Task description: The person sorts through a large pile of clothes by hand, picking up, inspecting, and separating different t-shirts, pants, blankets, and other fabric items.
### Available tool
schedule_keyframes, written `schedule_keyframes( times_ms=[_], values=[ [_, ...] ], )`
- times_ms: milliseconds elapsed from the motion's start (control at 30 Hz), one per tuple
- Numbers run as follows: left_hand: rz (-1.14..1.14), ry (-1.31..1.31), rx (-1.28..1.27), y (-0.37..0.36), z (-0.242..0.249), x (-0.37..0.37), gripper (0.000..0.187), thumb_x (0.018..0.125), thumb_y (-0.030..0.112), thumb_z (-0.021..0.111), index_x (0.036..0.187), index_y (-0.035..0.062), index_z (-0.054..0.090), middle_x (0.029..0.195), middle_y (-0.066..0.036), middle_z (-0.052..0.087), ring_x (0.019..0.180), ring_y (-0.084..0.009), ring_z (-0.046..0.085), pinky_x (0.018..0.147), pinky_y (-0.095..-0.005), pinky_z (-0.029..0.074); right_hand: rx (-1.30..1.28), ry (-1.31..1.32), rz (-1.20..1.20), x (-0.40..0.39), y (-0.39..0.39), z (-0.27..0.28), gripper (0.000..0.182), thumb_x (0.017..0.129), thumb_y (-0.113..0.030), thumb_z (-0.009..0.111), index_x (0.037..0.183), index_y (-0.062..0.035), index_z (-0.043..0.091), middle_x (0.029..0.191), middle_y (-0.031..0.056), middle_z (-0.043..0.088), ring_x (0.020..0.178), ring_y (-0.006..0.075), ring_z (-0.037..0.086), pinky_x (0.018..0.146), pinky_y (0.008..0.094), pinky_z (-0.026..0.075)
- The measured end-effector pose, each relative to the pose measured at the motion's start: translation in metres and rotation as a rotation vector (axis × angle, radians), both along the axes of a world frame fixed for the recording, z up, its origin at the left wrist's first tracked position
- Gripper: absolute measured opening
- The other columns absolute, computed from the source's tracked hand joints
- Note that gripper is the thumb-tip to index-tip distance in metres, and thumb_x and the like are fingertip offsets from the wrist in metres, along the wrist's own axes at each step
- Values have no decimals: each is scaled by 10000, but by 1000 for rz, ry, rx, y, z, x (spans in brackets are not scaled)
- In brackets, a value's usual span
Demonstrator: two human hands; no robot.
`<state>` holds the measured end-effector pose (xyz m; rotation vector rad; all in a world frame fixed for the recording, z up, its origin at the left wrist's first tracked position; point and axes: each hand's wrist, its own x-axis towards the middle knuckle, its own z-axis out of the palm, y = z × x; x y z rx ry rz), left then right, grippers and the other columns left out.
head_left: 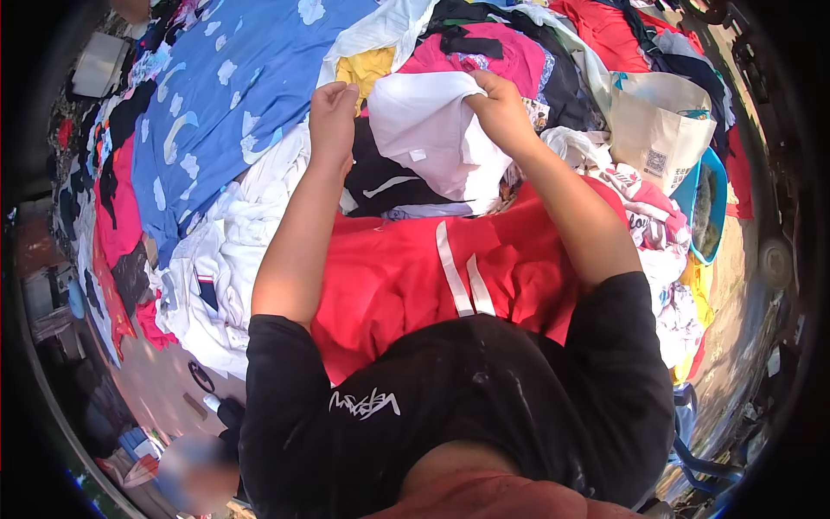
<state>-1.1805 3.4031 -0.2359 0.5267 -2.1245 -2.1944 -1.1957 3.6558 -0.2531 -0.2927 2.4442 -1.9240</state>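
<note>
The two hands are raised apart over a large spread of heaped clothes. The right hand (501, 102) is closed on the upper edge of a white cloth (432, 130), pinching it between thumb and fingers, and the cloth hangs down from there with its lower part bunched in folds. A small pale tag (418, 155) shows on its face. The left hand (335, 112) is just beside the other side of the cloth, its thumb and fingertips drawn together; whether it pinches a thread or a bit of fabric cannot be told. Behind the white cloth lie a yellow cloth (365, 69) and a bright pink garment (519, 56), and under it is a black garment (385, 177) with a pale stripe. Nearer the body, a red garment (380, 277) with two white stripes spreads between the forearms. To the left are a blue cloth with white clouds (207, 95) and a heap of white clothes (229, 242). To the right, a pale bag (661, 125) with a printed square code leans by a blue basin (711, 203), near crumpled white and pink printed clothes (653, 216). At the lower left, another person (194, 476) is partly in view, blurred, beyond the black sleeve (281, 372).
</note>
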Motion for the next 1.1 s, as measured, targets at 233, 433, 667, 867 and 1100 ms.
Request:
schedule_keyframes(
  times_ms=[233, 433, 667, 867, 1100],
  values=[
    [-755, 11, 74, 37, 1, 49, 306, 997, 166, 574, 1257, 7, 553, 1162, -105, 666, 1067, -168, 643, 885, -307, 504, 46, -109, -44, -14, 2, -2, 168, 847, -145, 678, 824, 22, 669, 673, 78, 638, 576, 140, 603, 527, 322, 476],
    [-867, -182, 81, 62, -17, 71, 488, 953, 98, 572, 1399, -10, 406, 1016, -103, 660, 898, -187, 673, 764, -289, 532, 43, -303, 218, 6, -18, 29, 188, 743, -134, 758, 800, 28, 680, 679, 47, 633, 591, 105, 563, 544, 292, 448],
    [-376, -155, 42, 46, -31, 48, 309, 896, 105, 599, 1181, -14, 577, 988, -92, 661, 851, -173, 640, 698, -292, 515, -142, -582, 449, 7, -12, 32, 240, 798, -197, 792, 900, 8, 720, 804, 7, 641, 660, 97, 568, 541, 265, 422],
    [-164, -92, 52, 47, -23, 45, 404, 871, 88, 634, 1204, -115, 526, 1136, -195, 641, 962, -223, 644, 765, -319, 520, -280, -603, 425, 6, -4, 41, 179, 905, -143, 673, 1019, -6, 694, 821, 9, 653, 699, 105, 609, 578, 275, 466],
    [-384, -306, 208, 54, -74, 46, 461, 873, 98, 589, 1313, 26, 473, 1135, -77, 638, 1017, -178, 613, 863, -310, 478, -176, -490, 222, 2, -21, 14, 171, 949, -117, 551, 1022, -15, 668, 929, 52, 690, 834, 139, 656, 715, 304, 536]
  ],
)
